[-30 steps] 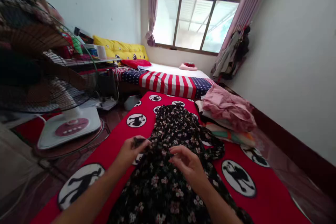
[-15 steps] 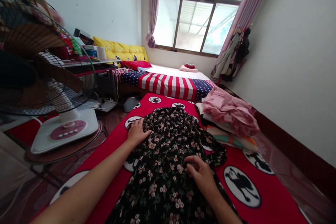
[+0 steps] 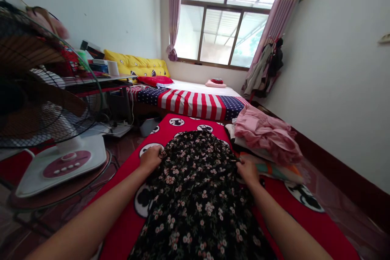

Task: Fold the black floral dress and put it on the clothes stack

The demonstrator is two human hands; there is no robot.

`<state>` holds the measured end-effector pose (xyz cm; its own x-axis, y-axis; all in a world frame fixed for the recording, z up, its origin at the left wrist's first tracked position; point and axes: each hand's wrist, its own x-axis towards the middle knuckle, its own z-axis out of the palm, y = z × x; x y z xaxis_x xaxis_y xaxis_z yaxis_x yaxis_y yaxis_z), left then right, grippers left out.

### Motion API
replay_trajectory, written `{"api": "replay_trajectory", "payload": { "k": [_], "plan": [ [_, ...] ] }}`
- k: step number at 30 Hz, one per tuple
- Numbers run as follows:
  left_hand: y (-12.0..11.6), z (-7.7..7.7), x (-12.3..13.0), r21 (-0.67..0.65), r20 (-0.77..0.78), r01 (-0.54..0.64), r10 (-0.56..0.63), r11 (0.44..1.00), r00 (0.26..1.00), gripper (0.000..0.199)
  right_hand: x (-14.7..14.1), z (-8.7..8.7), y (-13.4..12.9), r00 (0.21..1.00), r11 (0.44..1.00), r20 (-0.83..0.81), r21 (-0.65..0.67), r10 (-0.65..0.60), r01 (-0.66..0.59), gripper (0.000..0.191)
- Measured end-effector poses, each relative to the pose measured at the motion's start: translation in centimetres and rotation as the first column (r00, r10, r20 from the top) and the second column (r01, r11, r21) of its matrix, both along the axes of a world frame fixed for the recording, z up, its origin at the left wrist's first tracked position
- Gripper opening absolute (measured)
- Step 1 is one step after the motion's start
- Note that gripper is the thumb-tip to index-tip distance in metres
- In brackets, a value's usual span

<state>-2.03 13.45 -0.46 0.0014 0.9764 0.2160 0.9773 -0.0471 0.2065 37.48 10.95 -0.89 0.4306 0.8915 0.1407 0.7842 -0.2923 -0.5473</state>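
Black floral garment [image 3: 195,199] is spread flat on a red mat [image 3: 120,195], between the two hands and running back towards the person. Its side edges are pinched, with the fingers curled into the cloth, by the left hand [image 3: 150,158] and the right hand [image 3: 248,172], which are held well apart. Just beyond the right hand, a striped cloth [image 3: 274,172] is seen under a crumpled pink pile of clothes [image 3: 265,134]. A floor fan [image 3: 39,101] is placed left of the left hand. Farther ahead, a bed with a stars-and-stripes cover [image 3: 191,105] is set beneath a curtained window [image 3: 222,34].
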Motion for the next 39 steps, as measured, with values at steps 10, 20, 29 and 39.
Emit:
{"api": "replay_trajectory", "payload": {
  "k": [10, 20, 29, 39],
  "plan": [
    [0.6, 4.0, -7.2, -0.011, 0.030, -0.026, 0.027, 1.000, 0.999, 0.023, 8.3, 3.8, -6.3, 0.986, 0.995, -0.164, 0.083, -0.037, 0.051, 0.022],
    [-6.2, 4.2, -9.1, -0.441, 0.292, 0.414, -0.309, 0.796, 0.905, 0.028, 11.9, 4.5, -14.6, 0.939, 0.873, -0.173, -0.349, 0.296, -0.339, 0.018],
    [-3.0, 0.1, -0.6, -0.305, 0.214, 0.223, -0.162, 0.926, 0.963, 0.060, -0.1, -0.7, -6.6, 0.953, 0.953, -0.032, -0.024, 0.301, -0.302, 0.069],
    [-3.4, 5.9, -3.8, -0.493, 0.440, 0.360, -0.130, 0.792, 0.889, 0.033, -0.8, 4.6, -5.5, 0.841, 0.834, 0.053, -0.175, 0.539, -0.523, 0.012]
  ]
}}
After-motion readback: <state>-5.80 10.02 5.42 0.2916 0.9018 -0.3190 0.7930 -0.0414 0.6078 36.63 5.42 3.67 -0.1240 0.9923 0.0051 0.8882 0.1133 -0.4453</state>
